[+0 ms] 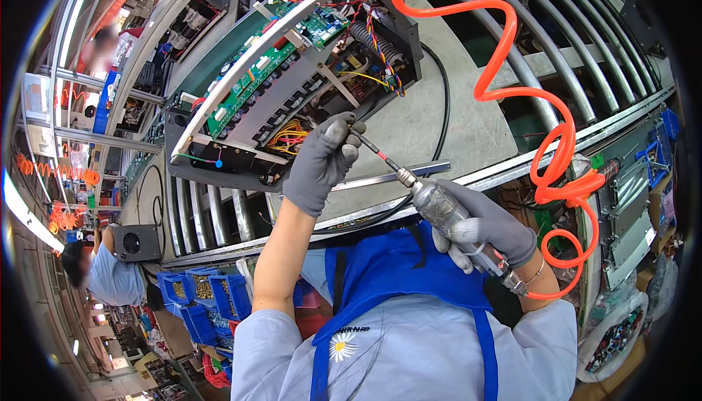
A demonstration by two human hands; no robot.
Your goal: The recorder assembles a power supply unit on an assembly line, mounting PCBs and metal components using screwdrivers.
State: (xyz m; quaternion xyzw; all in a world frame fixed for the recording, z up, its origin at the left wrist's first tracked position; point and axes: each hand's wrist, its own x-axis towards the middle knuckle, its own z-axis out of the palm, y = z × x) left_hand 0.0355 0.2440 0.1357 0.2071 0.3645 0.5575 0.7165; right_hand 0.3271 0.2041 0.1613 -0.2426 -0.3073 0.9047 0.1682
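My right hand [491, 227], in a grey glove, is wrapped round the body of an air screwdriver [442, 207], which points up and to the left. From its rear end runs an orange coiled air hose [561, 154]. My left hand [322, 163], gloved too, has its fingers pinched together at the tip of the long driver bit [376, 150]; whatever they hold there is too small to make out. Just beyond that hand lies an open machine chassis [292, 83] with a green circuit board [252, 86], coloured wires and a white frame bar.
The chassis sits on a pale board [468, 119] over a roller conveyor [523, 42]. A black cable [446, 101] curves across that board. Blue bins [197, 287] of small fasteners stand at lower left. Another person [113, 265] works farther left. Metal plates [629, 225] lie at right.
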